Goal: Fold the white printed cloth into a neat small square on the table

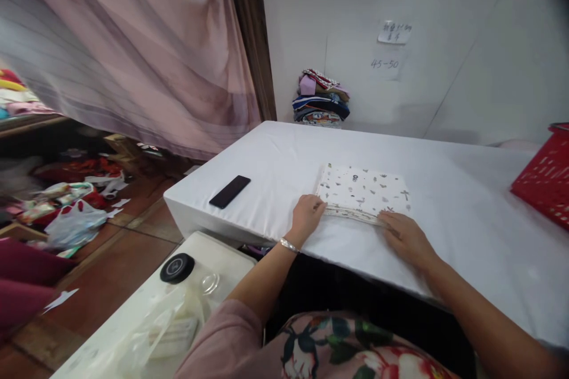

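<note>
A white cloth (362,189) with small printed figures lies folded in several layers on the white-covered table (275,160). My left hand (307,214) grips its near left corner, fingers closed at the edge, a silver bracelet on the wrist. At the near right corner, my right hand (406,237) has its fingers curled against the folded edge, the thumb side on top. The layered near edge of the cloth runs between both hands.
A black phone (230,191) lies left on the table. Folded clothes (320,98) are stacked by the wall. A red basket (544,174) stands at the right. Beside me, a white surface (133,314) holds a round black lid (177,267) and a plastic bag (164,331).
</note>
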The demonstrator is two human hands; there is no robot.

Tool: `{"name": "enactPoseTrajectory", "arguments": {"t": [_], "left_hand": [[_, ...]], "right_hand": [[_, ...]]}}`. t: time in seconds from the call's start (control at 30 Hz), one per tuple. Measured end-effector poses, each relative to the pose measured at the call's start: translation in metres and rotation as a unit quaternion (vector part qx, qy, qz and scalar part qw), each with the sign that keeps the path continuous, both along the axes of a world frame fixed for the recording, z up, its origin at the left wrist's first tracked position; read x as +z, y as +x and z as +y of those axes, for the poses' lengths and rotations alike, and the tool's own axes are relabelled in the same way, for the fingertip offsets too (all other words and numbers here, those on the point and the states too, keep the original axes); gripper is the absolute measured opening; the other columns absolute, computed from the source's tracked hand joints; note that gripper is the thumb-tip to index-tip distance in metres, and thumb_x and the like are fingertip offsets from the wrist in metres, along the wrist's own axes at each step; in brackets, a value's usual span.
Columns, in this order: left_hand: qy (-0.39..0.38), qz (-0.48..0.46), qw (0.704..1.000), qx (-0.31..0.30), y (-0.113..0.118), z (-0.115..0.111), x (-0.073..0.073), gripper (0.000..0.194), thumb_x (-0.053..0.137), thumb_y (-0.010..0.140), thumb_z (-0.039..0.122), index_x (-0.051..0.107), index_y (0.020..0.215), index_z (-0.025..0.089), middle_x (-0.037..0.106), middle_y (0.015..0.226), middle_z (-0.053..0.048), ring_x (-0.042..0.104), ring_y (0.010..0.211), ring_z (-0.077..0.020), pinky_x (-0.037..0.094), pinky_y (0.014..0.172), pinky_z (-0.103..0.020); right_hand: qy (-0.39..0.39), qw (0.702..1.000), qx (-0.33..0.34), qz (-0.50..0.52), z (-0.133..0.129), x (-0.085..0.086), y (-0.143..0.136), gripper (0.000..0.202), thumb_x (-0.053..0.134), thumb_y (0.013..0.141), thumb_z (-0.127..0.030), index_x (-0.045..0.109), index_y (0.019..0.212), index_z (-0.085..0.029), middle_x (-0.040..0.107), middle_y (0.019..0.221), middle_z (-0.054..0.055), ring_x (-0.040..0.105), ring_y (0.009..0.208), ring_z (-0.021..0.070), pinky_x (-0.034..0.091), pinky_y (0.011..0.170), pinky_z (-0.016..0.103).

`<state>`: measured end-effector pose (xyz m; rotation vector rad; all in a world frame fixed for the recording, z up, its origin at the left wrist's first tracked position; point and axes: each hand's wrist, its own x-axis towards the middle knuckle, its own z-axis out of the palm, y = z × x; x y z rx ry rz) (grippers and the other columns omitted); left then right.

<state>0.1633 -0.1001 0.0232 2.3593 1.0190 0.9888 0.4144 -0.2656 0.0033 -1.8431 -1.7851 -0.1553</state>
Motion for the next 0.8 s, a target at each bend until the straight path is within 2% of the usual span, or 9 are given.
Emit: {"name": "enactPoseTrajectory", "arguments": {"t": [0.07,0.17,0.27,0.33,0.43,0.53,0.63,0.7,0.8], "left_hand": [[-0.046,-0.026,0.998,0.032,0.004,0.005,0.001,0.017,0.053,0.086,0.030,0.060,0.074,0.019,0.063,0.083,-0.001,0.056,0.085,-0.0148,0.044,0.077,-0.028],[-0.121,-0.035,0.988,0.084,0.010,0.016,0.005,0.019,0.054,0.084,0.036,0.061,0.080,0.019,0.064,0.091,-0.003,0.059,0.081,-0.0143,0.045,0.074,-0.028],[-0.208,0.006,0.971,0.119,0.015,0.027,0.009,0.030,0.056,0.081,0.042,0.060,0.096,0.017,0.065,0.101,-0.007,0.061,0.086,-0.0174,0.045,0.074,-0.029],[-0.262,0.038,0.958,0.115,0.017,0.034,0.011,0.035,0.057,0.079,0.041,0.058,0.103,0.016,0.066,0.102,-0.009,0.062,0.089,-0.0188,0.045,0.074,-0.028],[-0.301,0.057,0.946,0.103,0.019,0.039,0.013,0.030,0.057,0.078,0.036,0.059,0.100,0.016,0.067,0.102,-0.009,0.063,0.087,-0.0180,0.046,0.071,-0.025],[-0.309,0.052,0.944,0.106,0.021,0.037,0.013,0.028,0.056,0.078,0.033,0.058,0.099,0.016,0.066,0.103,-0.009,0.065,0.079,-0.0156,0.047,0.065,-0.024],[-0.329,0.044,0.939,0.092,0.026,0.023,0.009,0.028,0.056,0.078,0.032,0.056,0.101,0.015,0.067,0.098,-0.008,0.064,0.065,-0.0128,0.047,0.056,-0.022],[-0.356,0.041,0.932,0.055,0.030,0.008,0.005,0.026,0.056,0.078,0.031,0.055,0.098,0.015,0.068,0.091,-0.006,0.062,0.058,-0.0119,0.046,0.052,-0.022],[-0.364,0.070,0.929,-0.005,0.034,-0.011,0.000,0.019,0.058,0.076,0.030,0.057,0.088,0.016,0.068,0.074,-0.003,0.062,0.057,-0.0126,0.045,0.053,-0.021]], "right_hand": [[0.008,0.998,-0.041,0.052,0.001,0.008,0.006,0.035,0.044,0.087,-0.039,0.064,0.111,-0.024,0.063,0.118,0.005,0.056,0.112,0.0250,0.045,0.095,0.043],[0.016,0.982,-0.153,0.110,0.006,0.019,0.024,0.040,0.042,0.085,-0.044,0.064,0.109,-0.022,0.062,0.119,0.007,0.056,0.111,0.0261,0.048,0.090,0.041],[-0.065,0.949,-0.264,0.161,0.015,0.026,0.045,0.048,0.044,0.082,-0.047,0.060,0.117,-0.018,0.062,0.119,0.010,0.061,0.099,0.0263,0.050,0.081,0.038],[-0.139,0.923,-0.299,0.199,0.022,0.028,0.053,0.057,0.047,0.080,-0.049,0.055,0.125,-0.015,0.064,0.112,0.012,0.065,0.088,0.0255,0.051,0.074,0.036],[-0.191,0.909,-0.301,0.216,0.032,0.027,0.056,0.067,0.054,0.075,-0.049,0.048,0.132,-0.014,0.067,0.105,0.013,0.066,0.081,0.0258,0.051,0.066,0.034],[-0.169,0.921,-0.281,0.210,0.035,0.024,0.059,0.068,0.062,0.068,-0.040,0.049,0.131,-0.016,0.066,0.106,0.013,0.065,0.085,0.0266,0.050,0.069,0.035],[-0.136,0.923,-0.248,0.261,0.030,0.023,0.074,0.068,0.063,0.066,-0.035,0.050,0.129,-0.015,0.068,0.097,0.010,0.065,0.081,0.0250,0.050,0.066,0.034],[-0.123,0.916,-0.250,0.290,0.023,0.023,0.091,0.070,0.063,0.066,-0.035,0.048,0.131,-0.013,0.068,0.092,0.009,0.064,0.076,0.0235,0.050,0.063,0.032],[-0.141,0.916,-0.277,0.254,0.015,0.024,0.113,0.069,0.064,0.065,-0.033,0.050,0.129,-0.010,0.068,0.094,0.011,0.064,0.074,0.0233,0.050,0.065,0.033]]}}
